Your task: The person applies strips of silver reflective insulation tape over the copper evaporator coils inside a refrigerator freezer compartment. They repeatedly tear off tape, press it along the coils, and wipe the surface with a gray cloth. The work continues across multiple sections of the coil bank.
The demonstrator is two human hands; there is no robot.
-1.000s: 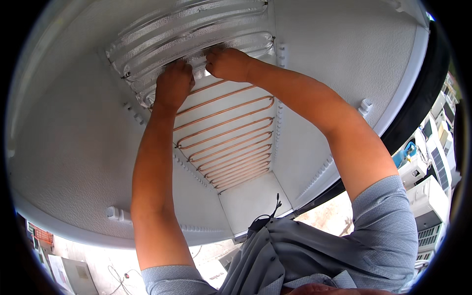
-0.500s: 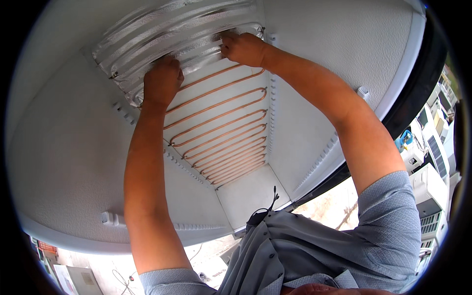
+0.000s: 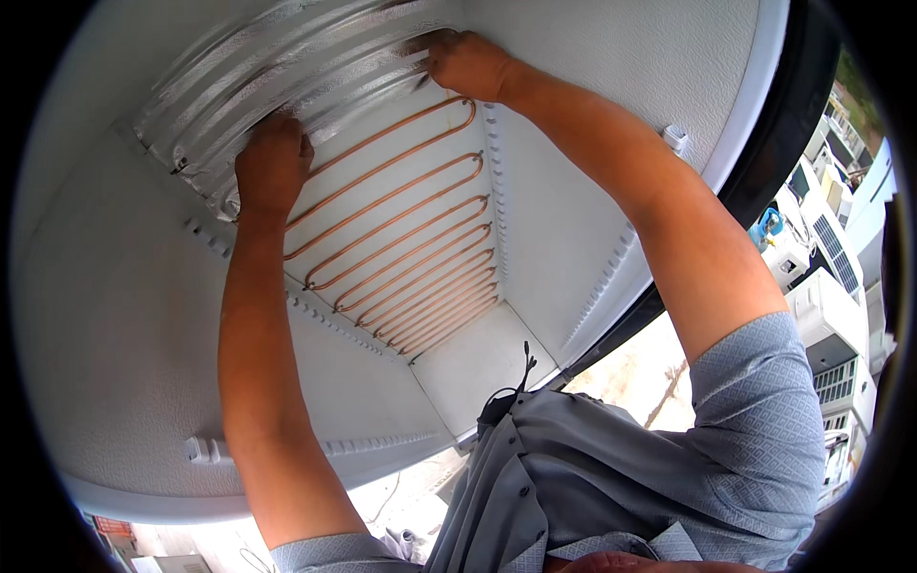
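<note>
Shiny aluminium foil covers the upper part of the cabinet's back wall, ridged over the tubing beneath. Both of my hands are at its lower edge. My left hand is closed at the left part of that edge, its fingertips mostly hidden against the foil. Farther right and higher, my right hand is curled at the foil's right end, thumb and fingers together on the edge. Below the foil, a bare copper coil zigzags in long loops down the white back wall.
White textured side walls with notched shelf rails flank the coil. A white clip sticks out from the right wall. The cabinet's dark outer edge runs along the right. Outside stand several white appliance units. A thin black cable rises near my shirt.
The cabinet and foil appear shifted left and slightly up in the view. Both hands stay at the foil's lower edge, their grip looking much the same.
</note>
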